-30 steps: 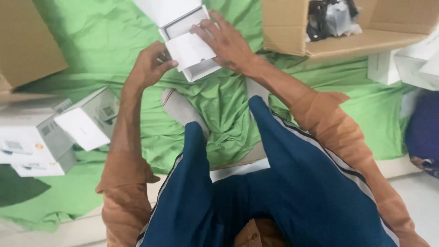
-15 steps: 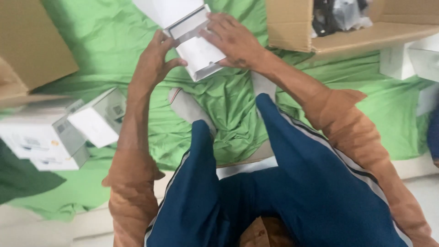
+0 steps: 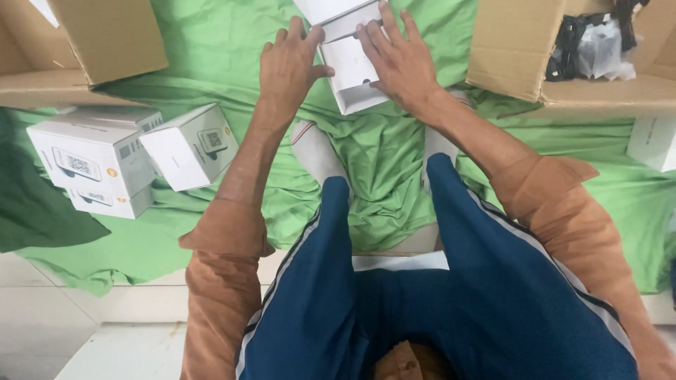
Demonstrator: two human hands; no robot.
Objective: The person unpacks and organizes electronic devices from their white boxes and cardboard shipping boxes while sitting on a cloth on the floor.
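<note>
White box (image 3: pixel 350 67) on green cloth (image 3: pixel 176 232), between both hands: left hand (image 3: pixel 287 65), right hand (image 3: pixel 396 58).

A small white cardboard box (image 3: pixel 350 67) was set on the green cloth sheet (image 3: pixel 394 155), flanked by the left hand (image 3: pixel 287 65) and right hand (image 3: pixel 398 60). Stacked white cartons (image 3: pixel 98 165) were placed far left, a brown cardboard carton (image 3: pixel 517 46) to the right.
</note>
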